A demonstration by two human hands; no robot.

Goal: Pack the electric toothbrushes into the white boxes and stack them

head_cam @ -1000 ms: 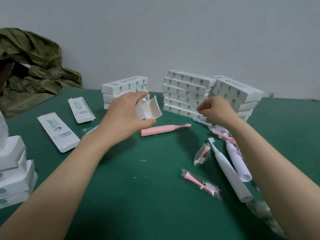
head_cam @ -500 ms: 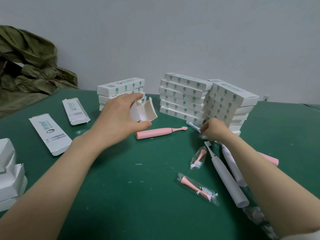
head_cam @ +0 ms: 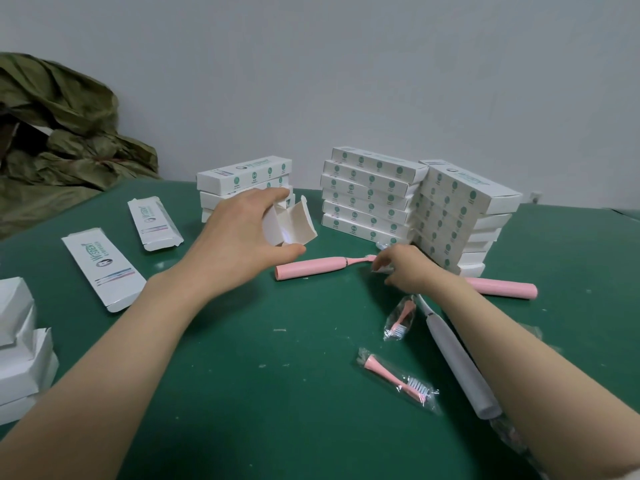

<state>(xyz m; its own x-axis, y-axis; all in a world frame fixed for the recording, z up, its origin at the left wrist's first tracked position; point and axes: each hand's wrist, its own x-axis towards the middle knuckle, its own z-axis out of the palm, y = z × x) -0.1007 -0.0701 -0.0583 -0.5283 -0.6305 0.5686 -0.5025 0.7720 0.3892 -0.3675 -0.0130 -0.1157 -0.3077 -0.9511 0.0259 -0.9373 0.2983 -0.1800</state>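
White box [head_cam: 291,225], flap open, left hand [head_cam: 239,237] gripping

Left hand [head_cam: 242,237] grips an open white box [head_cam: 291,223] above the worktop [head_cam: 242,375]. Right hand [head_cam: 408,268], fingers curled, sits at the brush head of a pink toothbrush [head_cam: 318,266]; its grip is unclear. Stacked boxes [head_cam: 370,199] stand behind.

L hand [head_cam: 239,233], R hand [head_cam: 410,270]: bare.
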